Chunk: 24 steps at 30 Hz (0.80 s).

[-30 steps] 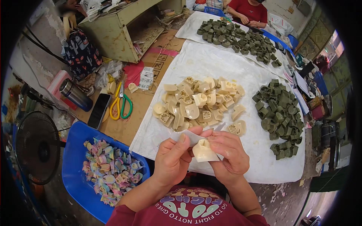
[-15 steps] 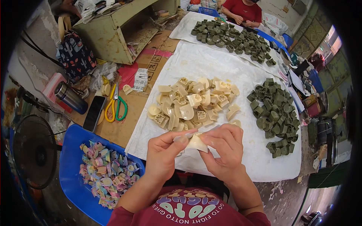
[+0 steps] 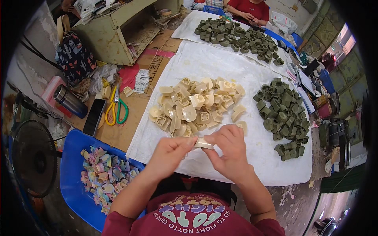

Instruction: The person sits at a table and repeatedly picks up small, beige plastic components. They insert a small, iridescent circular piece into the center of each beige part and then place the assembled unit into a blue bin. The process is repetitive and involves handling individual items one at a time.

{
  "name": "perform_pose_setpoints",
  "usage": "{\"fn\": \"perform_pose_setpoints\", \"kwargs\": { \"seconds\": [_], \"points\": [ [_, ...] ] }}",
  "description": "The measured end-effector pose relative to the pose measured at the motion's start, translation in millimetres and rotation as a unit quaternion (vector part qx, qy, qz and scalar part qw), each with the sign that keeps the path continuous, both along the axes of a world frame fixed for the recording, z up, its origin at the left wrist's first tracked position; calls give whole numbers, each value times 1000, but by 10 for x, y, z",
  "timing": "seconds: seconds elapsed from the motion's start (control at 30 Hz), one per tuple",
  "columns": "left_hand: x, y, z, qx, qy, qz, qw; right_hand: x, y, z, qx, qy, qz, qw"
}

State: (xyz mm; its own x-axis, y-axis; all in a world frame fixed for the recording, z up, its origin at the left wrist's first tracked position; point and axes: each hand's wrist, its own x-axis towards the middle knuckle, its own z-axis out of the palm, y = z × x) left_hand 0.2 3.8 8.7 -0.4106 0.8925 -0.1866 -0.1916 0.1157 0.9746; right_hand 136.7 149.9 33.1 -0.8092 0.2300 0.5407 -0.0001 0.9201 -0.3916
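Note:
My left hand and my right hand meet over the near edge of the white-covered table, each closed on one end of a small cream moulded plastic piece. The piece looks smooth and glossy, with its narrow side toward me. Fingertips hide both of its ends. Just beyond my hands lies a heap of similar cream pieces, curved shells with rounded ends, some showing hollow undersides with small holes. A single cream piece rests close to my right fingers.
Dark green moulded pieces form a pile at right and another farther back. At left are scissors, a phone, a steel flask and a blue bin of pastel pieces. A person in red sits opposite.
Between my hands the cream piece has turned, from its broad curved face showing to its narrower side. My left fingers have shifted along it. The whole view has moved slightly.

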Motion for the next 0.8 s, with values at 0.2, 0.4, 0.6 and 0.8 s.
{"fn": "perform_pose_setpoints", "kwargs": {
  "seconds": [0.2,0.4,0.6,0.8],
  "points": [
    [-138,92,147,67,-49,-50,995,-16,19,4,-34,57,61,996],
    [-261,183,354,-13,201,-155,967,-28,-23,-134,-131,26,66,989],
    [-231,204,-154,182,-92,-70,976,-6,-72,-230,-497,25,23,867],
    [-69,172,-95,241,176,40,953,-12,-173,-224,-518,12,-26,855]
  ]
}}
